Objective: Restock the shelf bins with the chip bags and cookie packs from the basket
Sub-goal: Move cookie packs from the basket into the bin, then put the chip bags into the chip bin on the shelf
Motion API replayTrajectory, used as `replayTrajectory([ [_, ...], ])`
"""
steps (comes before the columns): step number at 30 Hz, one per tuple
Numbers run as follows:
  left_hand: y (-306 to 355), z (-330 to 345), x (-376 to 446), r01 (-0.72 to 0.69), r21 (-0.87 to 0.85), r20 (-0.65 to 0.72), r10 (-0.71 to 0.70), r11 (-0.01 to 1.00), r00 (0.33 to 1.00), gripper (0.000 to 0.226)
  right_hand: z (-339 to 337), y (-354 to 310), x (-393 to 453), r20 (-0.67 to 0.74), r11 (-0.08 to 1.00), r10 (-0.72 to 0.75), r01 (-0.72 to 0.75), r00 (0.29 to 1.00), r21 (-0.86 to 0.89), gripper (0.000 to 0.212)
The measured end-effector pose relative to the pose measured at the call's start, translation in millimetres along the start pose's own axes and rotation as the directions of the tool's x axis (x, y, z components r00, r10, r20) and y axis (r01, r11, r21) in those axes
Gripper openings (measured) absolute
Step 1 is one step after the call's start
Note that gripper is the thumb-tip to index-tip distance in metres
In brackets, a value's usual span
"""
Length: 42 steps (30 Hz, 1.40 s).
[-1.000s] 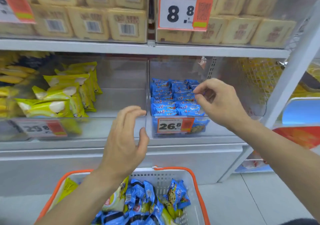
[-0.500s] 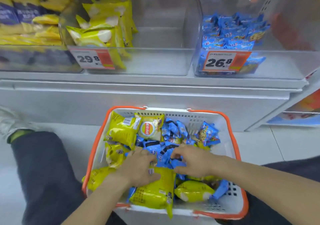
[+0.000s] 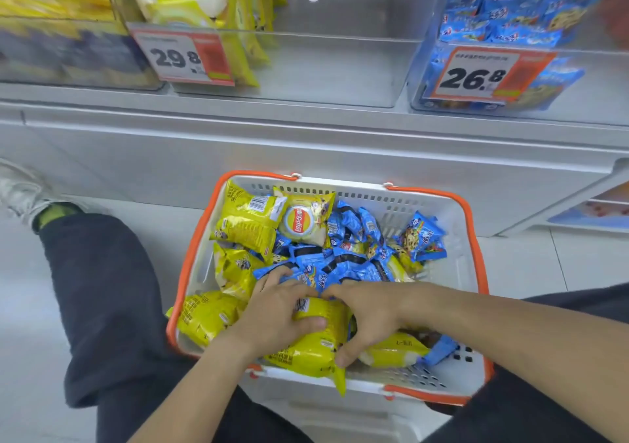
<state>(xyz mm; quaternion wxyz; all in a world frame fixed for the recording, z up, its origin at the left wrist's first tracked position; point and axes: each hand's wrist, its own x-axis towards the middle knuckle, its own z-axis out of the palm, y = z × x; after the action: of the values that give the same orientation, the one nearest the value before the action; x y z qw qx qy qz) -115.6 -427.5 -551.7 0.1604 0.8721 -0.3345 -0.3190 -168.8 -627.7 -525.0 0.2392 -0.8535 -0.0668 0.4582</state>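
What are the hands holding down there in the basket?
Both hands grip one yellow chip bag, left hand over its upper left, right hand on its right edge.

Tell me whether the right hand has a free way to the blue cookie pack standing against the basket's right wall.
Probably yes: the blue cookie pack lies uncovered atop the pile, and the right hand, now gripping a yellow chip bag, would need to release first.

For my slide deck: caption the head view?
Both hands grasp a yellow chip bag in the basket below shelf bins.
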Motion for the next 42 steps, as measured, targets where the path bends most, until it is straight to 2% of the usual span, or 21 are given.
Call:
replayTrajectory([
  [4, 3.2, -6.0, 2.4, 0.017, 0.011, 0.06, -0.018, 1.0, 0.998, 0.088, 20.9, -18.1, -6.6, -0.102, 0.994, 0.06, -0.069, 0.993, -0.087, 0.111],
  [6, 5.5, -9.8, 2.9, 0.031, 0.016, 0.08, -0.032, 0.999, 0.996, 0.07, 28.6, -23.1, -7.4, -0.139, 0.993, 0.063, -0.076, 0.988, -0.087, 0.102],
  [8, 7.5, -13.9, 1.4, 0.029, -0.013, 0.066, -0.028, 1.0, 0.997, 0.068, 18.9, -23.0, -10.2, -0.128, 0.998, 0.059, -0.062, 0.99, -0.018, 0.089],
  [9, 8.8, -17.1, 0.3, 0.032, -0.061, 0.045, -0.03, 0.998, 0.999, 0.072, 8.2, -22.2, -13.5, -0.104, 0.997, 0.07, -0.067, 0.992, 0.025, 0.085],
  [11, 17.0, -31.4, -6.3, 0.08, -0.269, 0.025, -0.077, 0.96, 0.997, 0.064, -18.6, -17.1, -20.4, -0.014, 0.989, 0.12, -0.118, 0.993, 0.091, 0.081],
  [13, 19.9, -46.2, -11.8, 0.107, -0.558, 0.075, -0.078, 0.823, 0.994, 0.053, -44.2, -10.4, -31.5, 0.075, 0.965, 0.145, -0.158, 0.987, 0.209, 0.078],
  [15, 16.8, -59.2, -16.8, 0.077, -0.744, 0.086, -0.019, 0.664, 0.996, 0.061, -64.3, -1.5, -42.3, 0.086, 0.902, 0.104, -0.13, 0.991, 0.413, 0.069],
  [18, 7.3, -72.6, -21.6, -0.068, -0.902, -0.034, 0.088, 0.427, 0.996, 0.082, -85.2, 9.0, -56.8, -0.002, 0.722, 0.0, 0.002, 1.0, 0.692, 0.04],
  [19, 6.0, -76.7, -21.8, -0.11, -0.909, -0.07, 0.114, 0.402, 0.991, 0.09, -89.6, 10.7, -60.2, -0.008, 0.656, -0.043, 0.035, 0.999, 0.754, 0.031],
  [21, 14.5, -89.5, -20.9, -0.185, -0.84, -0.141, 0.123, 0.51, 0.982, 0.093, -93.9, 13.8, -62.8, -0.016, 0.548, -0.114, 0.076, 0.993, 0.833, 0.031],
  [22, 19.4, -94.2, -18.3, -0.216, -0.788, -0.175, 0.126, 0.577, 0.976, 0.086, -95.0, 15.6, -62.4, -0.014, 0.51, -0.142, 0.085, 0.99, 0.856, 0.036],
  [24, 26.7, -100.6, -12.0, -0.237, -0.73, -0.233, 0.092, 0.641, 0.968, 0.071, -97.6, 16.4, -61.6, -0.019, 0.462, -0.177, 0.1, 0.984, 0.881, 0.049],
  [27, 36.6, -106.0, -6.5, -0.242, -0.761, -0.316, -0.018, 0.602, 0.949, 0.045, -104.0, 15.4, -64.8, -0.058, 0.391, -0.076, 0.083, 0.995, 0.916, 0.079],
  [29, 42.6, -109.1, -3.5, -0.235, -0.761, -0.345, -0.072, 0.605, 0.936, 0.04, -110.9, 8.6, -72.2, -0.196, 0.434, 0.01, 0.172, 0.981, 0.884, 0.084],
  [32, 53.2, -114.7, 1.3, -0.237, -0.704, -0.387, -0.081, 0.669, 0.919, 0.042, -117.4, -9.3, -85.8, -0.482, 0.593, 0.07, 0.352, 0.873, 0.724, 0.064],
  [34, 59.2, -120.6, 5.3, -0.233, -0.64, -0.408, -0.067, 0.732, 0.911, 0.046, -118.5, -18.3, -90.7, -0.612, 0.718, 0.031, 0.408, 0.791, 0.564, 0.068],
  [36, 62.4, -127.5, 9.0, -0.25, -0.548, -0.448, -0.028, 0.799, 0.893, 0.056, -120.7, -22.6, -92.5, -0.696, 0.882, -0.01, 0.334, 0.718, 0.331, 0.07],
  [37, 62.9, -131.8, 10.4, -0.261, -0.503, -0.476, -0.012, 0.824, 0.88, 0.059, -123.0, -24.6, -93.2, -0.73, 0.924, -0.019, 0.29, 0.683, 0.247, 0.068],
  [39, 65.0, -142.3, 11.1, -0.307, -0.432, -0.549, 0.023, 0.848, 0.835, 0.059, -130.0, -29.0, -98.4, -0.797, 0.936, 0.001, 0.28, 0.604, 0.213, 0.061],
  [40, 67.2, -148.7, 11.1, -0.339, -0.406, -0.592, 0.038, 0.848, 0.805, 0.056, -134.0, -32.5, -102.5, -0.842, 0.937, 0.007, 0.291, 0.54, 0.195, 0.059],
  [42, 73.2, -165.2, 11.0, -0.411, -0.368, -0.702, 0.041, 0.834, 0.711, 0.047, -144.1, -41.2, -111.8, -0.942, 0.951, -0.016, 0.295, 0.336, 0.09, 0.056],
])
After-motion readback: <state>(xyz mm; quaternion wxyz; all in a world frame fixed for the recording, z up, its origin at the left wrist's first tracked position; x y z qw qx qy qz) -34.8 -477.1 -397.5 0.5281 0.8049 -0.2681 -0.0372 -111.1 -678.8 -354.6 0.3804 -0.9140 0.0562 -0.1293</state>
